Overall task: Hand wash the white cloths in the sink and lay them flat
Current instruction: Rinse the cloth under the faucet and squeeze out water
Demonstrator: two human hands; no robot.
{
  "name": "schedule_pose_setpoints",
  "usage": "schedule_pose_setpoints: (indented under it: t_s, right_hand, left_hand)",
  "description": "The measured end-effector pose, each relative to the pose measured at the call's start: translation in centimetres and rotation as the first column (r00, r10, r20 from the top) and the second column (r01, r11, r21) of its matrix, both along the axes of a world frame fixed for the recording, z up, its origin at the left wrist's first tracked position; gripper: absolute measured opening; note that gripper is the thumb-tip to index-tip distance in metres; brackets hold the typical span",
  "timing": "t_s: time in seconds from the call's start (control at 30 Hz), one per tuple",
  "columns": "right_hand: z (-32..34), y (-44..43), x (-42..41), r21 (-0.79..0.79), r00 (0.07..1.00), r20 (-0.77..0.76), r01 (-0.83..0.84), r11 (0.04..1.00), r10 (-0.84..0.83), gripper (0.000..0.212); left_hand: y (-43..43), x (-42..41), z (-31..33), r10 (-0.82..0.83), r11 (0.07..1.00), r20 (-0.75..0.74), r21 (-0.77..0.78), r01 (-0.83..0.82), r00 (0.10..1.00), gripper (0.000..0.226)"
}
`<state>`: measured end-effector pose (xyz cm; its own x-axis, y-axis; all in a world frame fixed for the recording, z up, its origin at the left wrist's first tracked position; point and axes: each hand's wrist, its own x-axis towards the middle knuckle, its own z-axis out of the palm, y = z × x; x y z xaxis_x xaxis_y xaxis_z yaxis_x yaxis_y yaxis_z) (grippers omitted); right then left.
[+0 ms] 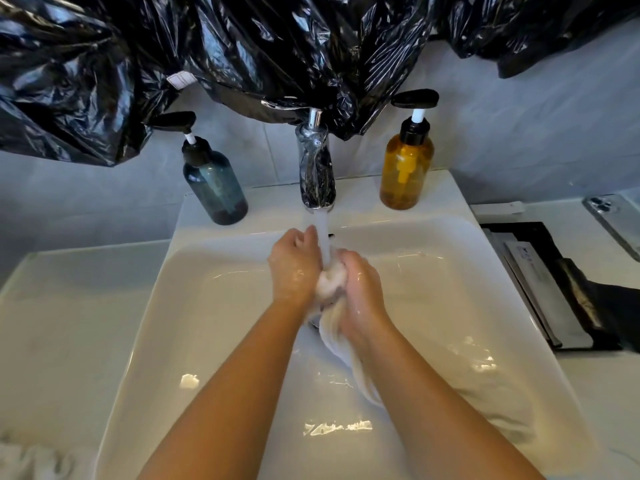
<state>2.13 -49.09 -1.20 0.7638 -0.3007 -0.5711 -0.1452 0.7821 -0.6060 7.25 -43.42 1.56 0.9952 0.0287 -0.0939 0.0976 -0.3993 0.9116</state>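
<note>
Bunched cloth point(329, 285) mid-sink point(157, 323), well inside rim

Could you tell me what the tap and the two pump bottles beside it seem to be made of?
Tap: polished chrome-look metal, mirroring the black sheeting. Blue bottle and amber bottle: see-through tinted plastic or glass, pump tubes showing inside.

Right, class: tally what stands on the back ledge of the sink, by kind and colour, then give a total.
Blue pump bottle: 1
Amber pump bottle: 1
Chrome tap: 1
Total: 3
</note>
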Motion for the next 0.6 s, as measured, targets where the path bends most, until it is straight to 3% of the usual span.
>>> schedule_pose_setpoints:
  t_s: [0.03,0.1,0.17,0.23,0.3,0.37,0.47,0.5,0.53,0.6]
  right_hand:
    - [0.0,-0.3,0.0,0.0,1.0,-0.019,0.005,1.0,-0.005,0.02]
    - [0.0,-1.2,0.1,0.032,1.0,-0.017,-0.009,0.999,0.009,0.037]
    - [0.2,-2.5,-0.2,0.057,0.999,0.039,0.002,0.998,-0.004,0.037]
    - [0.0,-3.3,-0.3,0.053,0.997,0.074,-0.003,0.999,-0.001,0.032]
    - [0.0,-3.2,-0.5,0.031,0.991,0.123,-0.055,0.998,0.051,0.037]
    - [0.0,-2.9,-0.7,-0.076,0.983,0.159,-0.078,0.994,0.089,0.029]
    - [0.2,-2.7,-0.4,-0.243,0.993,0.117,0.018,0.97,0.011,0.016]
    - [-0.1,-2.5,-0.1,-0.284,0.995,0.1,0.048,0.958,-0.02,0.016]
    - [-0.1,-2.0,0.0,-0.292,0.996,0.077,0.068,0.954,-0.047,0.022]
    - [-0.3,-0.9,0.1,-0.106,0.998,0.032,0.05,0.993,-0.047,0.05]
  left_hand:
    - [0.6,0.1,0.3,-0.028,0.998,-0.043,-0.063,0.026,0.999,0.022]
    - [2.4,-1.3,0.8,-0.258,0.962,-0.1,-0.118,0.246,0.961,0.026]
    - [4.7,-2.8,1.1,-0.533,0.84,-0.193,-0.01,0.542,0.824,0.047]
    - [6.3,-2.8,1.1,-0.625,0.745,-0.202,0.134,0.653,0.754,0.053]
    - [7.3,-2.2,1.1,-0.548,0.824,-0.127,0.089,0.56,0.827,0.033]
    - [7.8,-1.8,1.0,-0.499,0.864,-0.119,-0.137,0.484,0.858,0.026]
    - [6.9,-2.4,0.7,-0.424,0.802,-0.127,-0.512,0.307,0.897,0.027]
    - [6.3,-2.8,0.8,-0.361,0.796,-0.127,-0.558,0.234,0.924,0.024]
    - [5.4,-3.1,0.8,-0.292,0.821,-0.121,-0.54,0.184,0.949,0.017]
    - [3.3,-3.8,0.6,-0.2,0.919,-0.085,-0.363,0.156,0.976,0.009]
